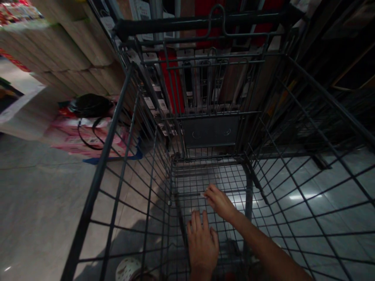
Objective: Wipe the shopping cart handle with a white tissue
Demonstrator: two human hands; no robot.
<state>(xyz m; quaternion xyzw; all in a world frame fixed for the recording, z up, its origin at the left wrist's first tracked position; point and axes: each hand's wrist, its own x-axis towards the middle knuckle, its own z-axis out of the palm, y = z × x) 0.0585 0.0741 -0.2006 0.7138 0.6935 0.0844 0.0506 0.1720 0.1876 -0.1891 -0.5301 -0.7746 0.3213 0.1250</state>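
A dark wire shopping cart [175, 23] fills the middle of the head view, and both hands reach down into its basket. My left hand [202, 240] is low in the basket with its fingers stretched out, holding nothing. Just above and to the right of it, my right hand [218, 201] has its fingers pinched together over the wire floor. A small whitish thing [202, 194] shows at the right fingertips, too small to name. The two hands are apart.
Packaged goods hang on a rack [172, 84] beyond the cart. On the left, pink packs [88, 134] with a black bag [92, 104] on top stand beside stacked pale bundles [67, 43]. A light perforated shoe [128, 269] shows at the bottom.
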